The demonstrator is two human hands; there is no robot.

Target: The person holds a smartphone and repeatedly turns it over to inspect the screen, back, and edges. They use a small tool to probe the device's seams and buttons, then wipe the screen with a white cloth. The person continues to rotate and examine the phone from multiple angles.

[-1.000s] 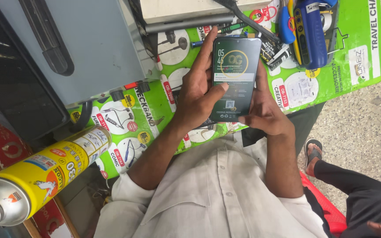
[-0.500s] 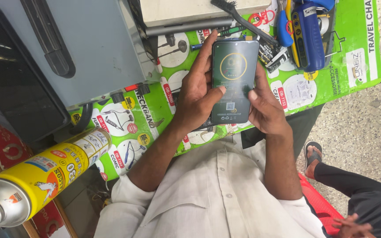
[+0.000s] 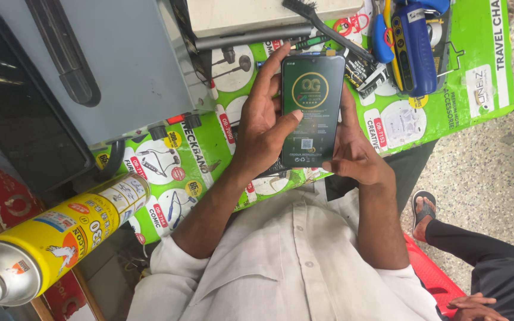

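Both my hands hold a dark smartphone upright over the bench. Its screen shows a green picture with a round gold emblem. My left hand wraps the phone's left edge, forefinger stretched up along the side and thumb tip resting on the middle of the screen. My right hand grips the phone's right edge and lower corner from behind. My white shirt and both forearms fill the bottom of the view.
A green printed sheet covers the bench. A grey machine box stands at the left, a yellow spray can below it. A black brush and blue tool lie behind the phone. Another person's sandalled foot is at the right.
The phone stays in both hands. My left thumb has shifted across the screen, and the picture on the screen has changed to a larger round emblem.
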